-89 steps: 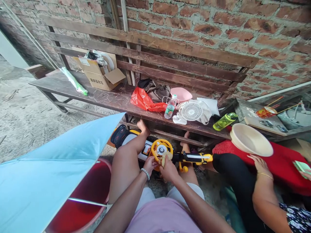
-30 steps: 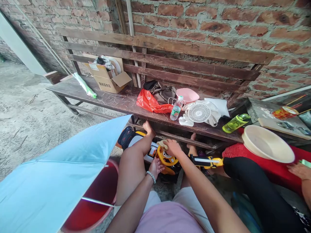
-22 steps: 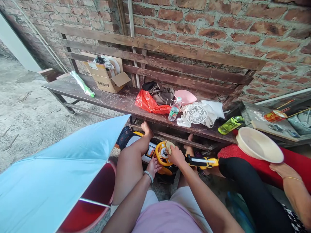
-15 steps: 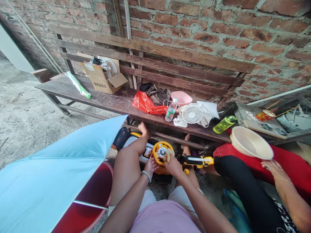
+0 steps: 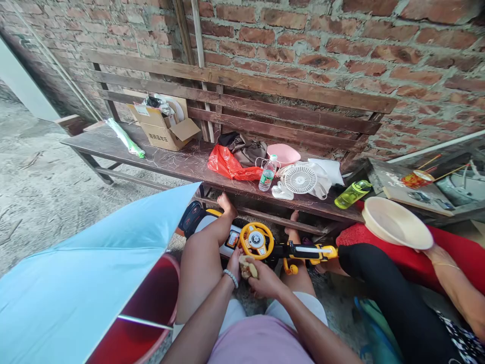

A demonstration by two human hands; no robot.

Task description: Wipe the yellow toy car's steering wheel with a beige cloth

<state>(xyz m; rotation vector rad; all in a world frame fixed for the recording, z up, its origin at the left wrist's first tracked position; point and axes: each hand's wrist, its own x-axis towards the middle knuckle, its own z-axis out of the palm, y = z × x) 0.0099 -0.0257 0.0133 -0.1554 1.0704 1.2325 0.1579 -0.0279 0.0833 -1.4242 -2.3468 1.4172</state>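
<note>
My right hand (image 5: 265,279) is closed on a crumpled beige-brown cloth (image 5: 248,268), held above my lap. My left hand (image 5: 234,263), with a pale bead bracelet at the wrist, presses against the cloth's left side, its fingers partly hidden. Just beyond both hands is a toy ride-on vehicle with a yellow steering wheel (image 5: 256,240), a white and black body and a small panel (image 5: 233,238) left of the wheel. A yellow and black arm-like part (image 5: 310,251) reaches out to the right. The vehicle stands between my legs.
A wooden bench (image 5: 182,164) holds a cardboard box (image 5: 162,132), red bag (image 5: 231,164), water bottle (image 5: 267,174), white fan (image 5: 300,179) and green bottle (image 5: 352,194). A blue umbrella (image 5: 94,263) covers part of a red bucket (image 5: 166,298). At right, another person's hand (image 5: 435,253) touches a cream basin (image 5: 396,222).
My right hand has drawn the cloth off the steering wheel, down and left toward my lap. My left hand has come up beside the cloth. The other person's hand has moved under the basin's rim.
</note>
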